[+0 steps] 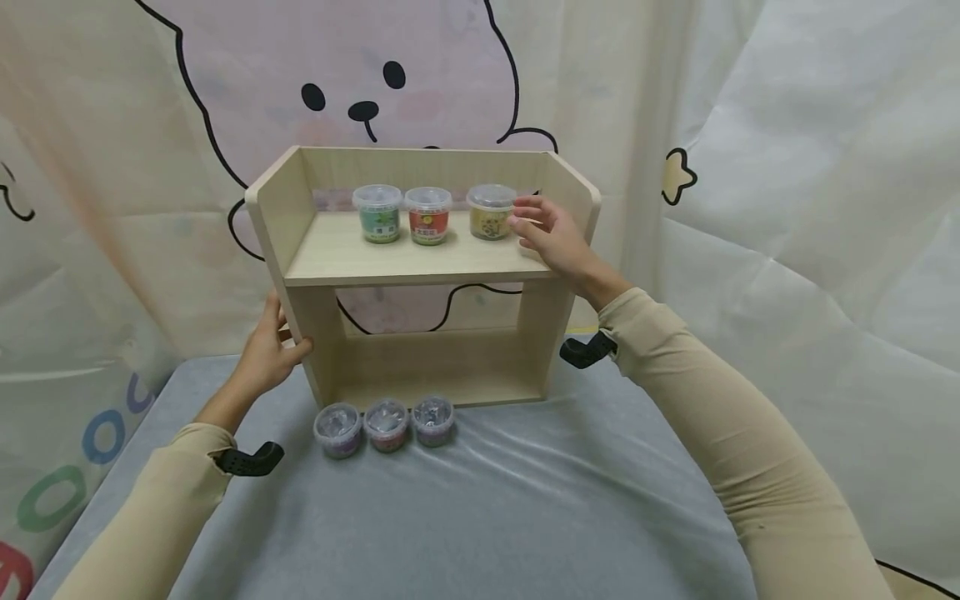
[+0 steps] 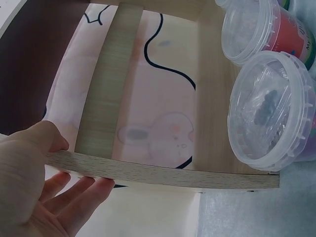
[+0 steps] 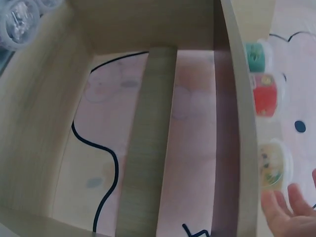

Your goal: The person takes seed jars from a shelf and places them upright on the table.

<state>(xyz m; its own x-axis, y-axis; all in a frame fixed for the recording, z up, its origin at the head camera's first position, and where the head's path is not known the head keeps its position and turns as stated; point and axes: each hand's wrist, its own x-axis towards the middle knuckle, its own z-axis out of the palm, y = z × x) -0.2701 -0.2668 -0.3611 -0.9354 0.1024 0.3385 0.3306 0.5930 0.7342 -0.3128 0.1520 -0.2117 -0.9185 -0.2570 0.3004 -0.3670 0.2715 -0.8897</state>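
Note:
My left hand [image 1: 266, 350] grips the left side panel of a pale wooden two-tier shelf [image 1: 420, 272], thumb on the inner side and fingers outside, as the left wrist view shows. On the upper tier stand three clear-lidded tubs: a green-label tub [image 1: 378, 217], a red-label tub [image 1: 428, 218] and a yellow-label tub [image 1: 490, 215]. Fingertips of my right hand [image 1: 555, 242] are right at the right side of the yellow-label tub. In the right wrist view those fingers are spread loosely beside it, not wrapped around it.
Three more lidded tubs [image 1: 387, 427] stand in a row on the grey-blue tablecloth [image 1: 480, 517], before the shelf's lower left front. The shelf's lower tier has an open back with a crossbar [image 2: 106, 84]. A printed curtain [image 1: 615, 83] hangs close behind the shelf.

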